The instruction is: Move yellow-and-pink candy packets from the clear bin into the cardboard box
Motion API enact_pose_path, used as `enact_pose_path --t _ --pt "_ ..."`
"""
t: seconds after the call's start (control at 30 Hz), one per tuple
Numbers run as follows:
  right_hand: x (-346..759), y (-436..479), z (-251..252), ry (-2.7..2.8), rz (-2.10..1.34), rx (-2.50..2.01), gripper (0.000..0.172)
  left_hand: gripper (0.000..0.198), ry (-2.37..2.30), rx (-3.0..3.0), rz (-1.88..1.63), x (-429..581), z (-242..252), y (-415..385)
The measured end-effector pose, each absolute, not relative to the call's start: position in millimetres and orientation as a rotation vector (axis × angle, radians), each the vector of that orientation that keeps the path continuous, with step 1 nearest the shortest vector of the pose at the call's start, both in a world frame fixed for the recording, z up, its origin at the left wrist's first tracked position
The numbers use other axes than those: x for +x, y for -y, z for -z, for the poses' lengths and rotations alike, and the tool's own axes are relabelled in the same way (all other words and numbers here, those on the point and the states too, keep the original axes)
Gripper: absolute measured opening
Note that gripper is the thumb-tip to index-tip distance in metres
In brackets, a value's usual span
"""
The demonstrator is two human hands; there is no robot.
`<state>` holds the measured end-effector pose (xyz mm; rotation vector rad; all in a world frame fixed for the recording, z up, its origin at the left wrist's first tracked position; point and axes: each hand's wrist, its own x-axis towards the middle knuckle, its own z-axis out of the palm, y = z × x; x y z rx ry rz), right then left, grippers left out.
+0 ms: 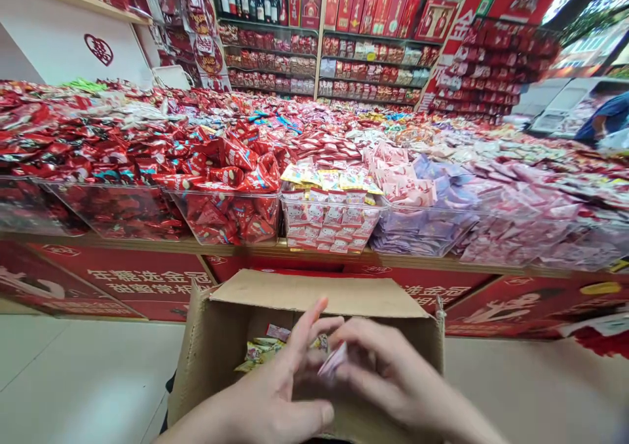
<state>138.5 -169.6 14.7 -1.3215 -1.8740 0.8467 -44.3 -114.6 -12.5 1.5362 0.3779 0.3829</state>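
Note:
Both of my hands are over an open cardboard box (319, 293). Between the thumb and fingers of my right hand (388, 365), a small pink candy packet (333, 360) is pinched, partly blurred. Facing it from the left is my left hand (289, 378), its thumb and fingers apart; I see nothing gripped in it, though some of its fingers are blurred. Several yellow candy packets (263, 350) lie inside the box at the left, and a pink-edged packet (278, 332) rests behind them. My hands and forearms hide much of the box's inside.
Beyond the box, a clear bin (331, 224) holds stacked pink packets with yellow ones on top. Bins of red packets (230, 215) stand to its left, and purple packets (417, 228) to its right. A person's blue sleeve (609, 120) shows at far right.

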Motion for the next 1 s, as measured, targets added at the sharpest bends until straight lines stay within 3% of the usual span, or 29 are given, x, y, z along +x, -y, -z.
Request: enact_pose_path --t 0.1,0.17,0.3,0.63,1.0 --pt "178 147 -49 1.684 -0.554 -1.327 0.015 0.045 -0.394 1.962 -0.673 -34 -20 86" --pt "204 123 -72 1.564 -0.374 -1.273 0.016 0.031 -0.378 2.340 -0.915 -19 -45 57" --pt "236 74 -98 1.530 -0.185 -1.285 0.021 0.032 -0.416 2.781 -1.173 25 -84 -4" --pt "246 36 -87 1.801 -0.155 -1.588 0.018 0.024 -0.597 3.119 -0.601 68 -99 -52" --pt "240 33 -98 1.971 0.092 -1.870 0.014 0.028 -0.662 3.092 -0.499 70 -107 -53"
